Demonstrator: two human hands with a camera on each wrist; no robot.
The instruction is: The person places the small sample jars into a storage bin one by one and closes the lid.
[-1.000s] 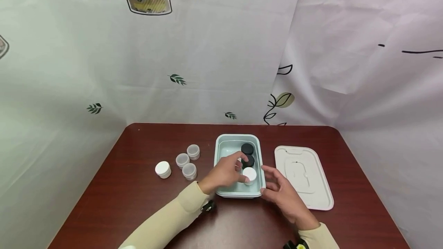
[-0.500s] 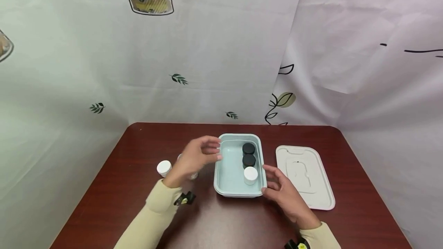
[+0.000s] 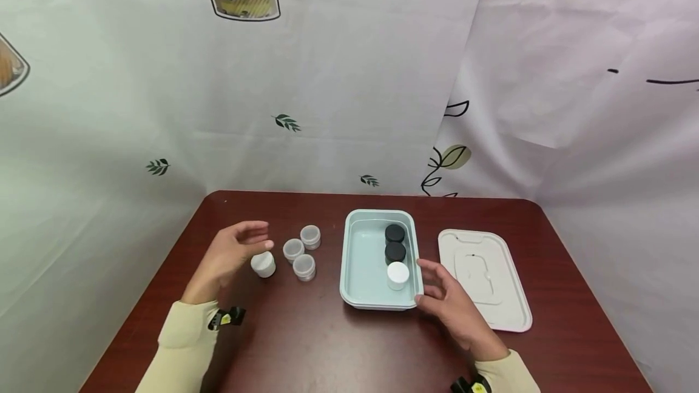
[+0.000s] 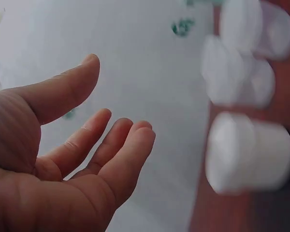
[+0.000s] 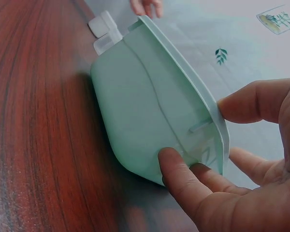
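Note:
My left hand (image 3: 233, 255) hovers beside a small white jar (image 3: 263, 265) with a white lid, fingers loosely bent and nothing between them. In the left wrist view, that white jar (image 4: 249, 153) stands apart from the fingertips. Several clear-sided jars with frosted lids, one of them nearest the front (image 3: 304, 268), stand just to its right. My right hand (image 3: 452, 305) holds the right side of a pale green plastic tub (image 3: 363, 265), thumb at the rim and fingers against the outer wall. Inside the tub, two black-lidded jars (image 3: 395, 252) and a white jar (image 3: 398, 275) line the right wall.
A white lid (image 3: 485, 284) for a tub lies flat to the right of the tub, near my right hand. The dark red-brown table (image 3: 306, 344) ends at the back against a hanging white cloth (image 3: 349, 77) printed with leaves.
My left hand has come out of the tub and swung left across the table to the white jar, leaving a white jar inside the tub. My right hand has stayed at the tub's side.

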